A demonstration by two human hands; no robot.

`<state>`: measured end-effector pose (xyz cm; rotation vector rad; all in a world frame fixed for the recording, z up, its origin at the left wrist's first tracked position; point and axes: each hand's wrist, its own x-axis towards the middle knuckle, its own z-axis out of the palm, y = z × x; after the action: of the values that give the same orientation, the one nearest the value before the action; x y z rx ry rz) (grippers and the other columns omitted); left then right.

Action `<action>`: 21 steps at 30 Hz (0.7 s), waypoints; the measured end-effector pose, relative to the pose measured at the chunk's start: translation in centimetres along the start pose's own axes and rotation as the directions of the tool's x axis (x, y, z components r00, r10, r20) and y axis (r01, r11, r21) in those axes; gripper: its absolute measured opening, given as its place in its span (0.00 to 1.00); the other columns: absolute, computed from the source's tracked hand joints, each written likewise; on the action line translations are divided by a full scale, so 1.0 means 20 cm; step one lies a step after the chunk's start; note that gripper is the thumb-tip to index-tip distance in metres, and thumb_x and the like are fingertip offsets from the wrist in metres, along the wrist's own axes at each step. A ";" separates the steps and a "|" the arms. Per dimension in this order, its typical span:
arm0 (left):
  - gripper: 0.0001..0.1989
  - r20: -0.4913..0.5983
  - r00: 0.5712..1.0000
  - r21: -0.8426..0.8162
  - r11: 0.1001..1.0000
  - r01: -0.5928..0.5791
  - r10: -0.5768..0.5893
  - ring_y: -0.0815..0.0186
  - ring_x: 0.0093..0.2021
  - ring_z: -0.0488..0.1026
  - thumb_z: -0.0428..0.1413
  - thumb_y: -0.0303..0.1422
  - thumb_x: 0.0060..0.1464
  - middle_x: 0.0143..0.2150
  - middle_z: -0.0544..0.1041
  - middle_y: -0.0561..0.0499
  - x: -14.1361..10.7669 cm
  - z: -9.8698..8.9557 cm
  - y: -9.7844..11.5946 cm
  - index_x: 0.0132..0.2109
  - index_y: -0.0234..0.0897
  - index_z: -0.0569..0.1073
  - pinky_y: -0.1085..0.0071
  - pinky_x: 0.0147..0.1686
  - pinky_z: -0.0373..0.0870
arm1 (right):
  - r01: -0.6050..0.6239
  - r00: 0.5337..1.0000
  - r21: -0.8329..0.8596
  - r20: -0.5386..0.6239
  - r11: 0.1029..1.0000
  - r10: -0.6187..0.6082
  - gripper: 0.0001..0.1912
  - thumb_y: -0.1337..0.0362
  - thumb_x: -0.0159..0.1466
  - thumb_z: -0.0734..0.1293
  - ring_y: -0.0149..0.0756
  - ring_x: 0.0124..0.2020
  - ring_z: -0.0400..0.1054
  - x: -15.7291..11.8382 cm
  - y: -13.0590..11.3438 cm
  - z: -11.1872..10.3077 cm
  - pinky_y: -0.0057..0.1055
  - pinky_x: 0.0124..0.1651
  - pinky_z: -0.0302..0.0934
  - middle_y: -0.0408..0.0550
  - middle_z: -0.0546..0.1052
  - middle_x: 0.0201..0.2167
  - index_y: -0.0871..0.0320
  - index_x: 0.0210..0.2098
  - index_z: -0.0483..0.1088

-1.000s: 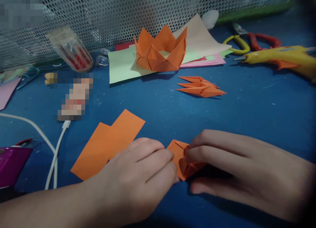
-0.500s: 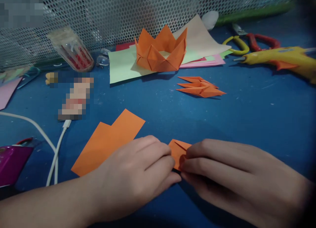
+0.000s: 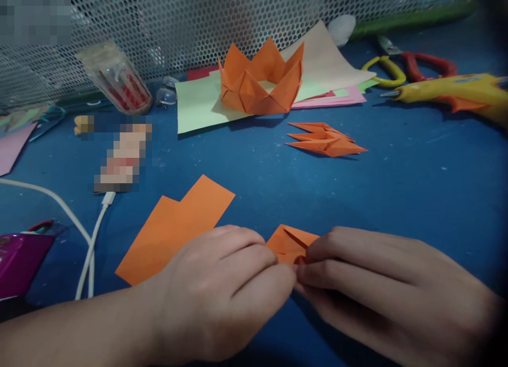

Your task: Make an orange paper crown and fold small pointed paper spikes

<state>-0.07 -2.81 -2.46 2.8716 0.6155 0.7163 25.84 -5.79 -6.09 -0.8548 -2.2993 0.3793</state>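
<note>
Between my hands, low in the head view, is a small folded piece of orange paper [image 3: 289, 242] with a slit-like fold along its upper side. My left hand [image 3: 234, 282] has its fingers curled closed on the paper's near left edge. From the right, my right hand [image 3: 357, 277] pinches the same paper, its fingers covering the right part. The thumbs are mostly hidden. Flat orange paper sheets [image 3: 170, 229] lie beside and partly behind my left hand. Beyond my hands are several folded orange pointed pieces [image 3: 327, 140], lying together on the blue table.
An orange paper ring with points [image 3: 257, 94] stands on a pale green sheet [image 3: 194, 110]. At the right lie a yellow glue gun [image 3: 444, 91] and red-handled [image 3: 431, 65] and yellow-handled tools [image 3: 383, 73]. A jar [image 3: 119, 81], white cable [image 3: 89, 256] and purple object [image 3: 24, 261] are left.
My left hand's fingers have closed in toward the right fingertips, and its thumb has gone out of sight. More of the folded paper's upper left shows. The other things stay in place.
</note>
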 end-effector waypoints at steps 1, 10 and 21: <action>0.24 0.040 0.998 -0.026 0.999 0.042 -0.041 0.64 0.38 0.85 0.44 0.23 0.85 0.39 0.88 0.50 0.00 -0.01 0.00 0.46 0.34 0.83 0.69 0.45 0.83 | -0.030 1.000 0.041 0.005 0.999 0.030 0.14 0.67 0.85 0.63 0.32 0.33 0.77 0.00 0.00 0.00 0.30 0.36 0.69 0.43 0.81 0.35 0.53 0.42 0.76; 0.14 0.128 0.938 -0.192 0.920 0.341 -0.321 0.66 0.38 0.80 0.52 0.23 0.81 0.40 0.85 0.53 0.01 -0.02 0.00 0.45 0.39 0.78 0.72 0.37 0.78 | -0.261 0.965 0.281 0.080 0.924 0.248 0.13 0.67 0.80 0.67 0.26 0.25 0.70 0.08 0.00 -0.03 0.24 0.27 0.63 0.38 0.77 0.29 0.51 0.37 0.75; 0.14 0.129 0.927 -0.180 0.911 0.372 -0.353 0.63 0.40 0.82 0.52 0.20 0.74 0.40 0.85 0.53 0.01 -0.02 0.01 0.43 0.39 0.79 0.67 0.46 0.81 | -0.297 0.955 0.278 0.101 0.914 0.279 0.11 0.65 0.79 0.66 0.28 0.21 0.67 0.08 0.01 -0.02 0.26 0.24 0.61 0.38 0.79 0.28 0.49 0.41 0.79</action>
<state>-0.06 -2.98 -1.96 2.4872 0.9681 0.5465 25.29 -4.61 -5.09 -1.0424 -2.0989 0.8610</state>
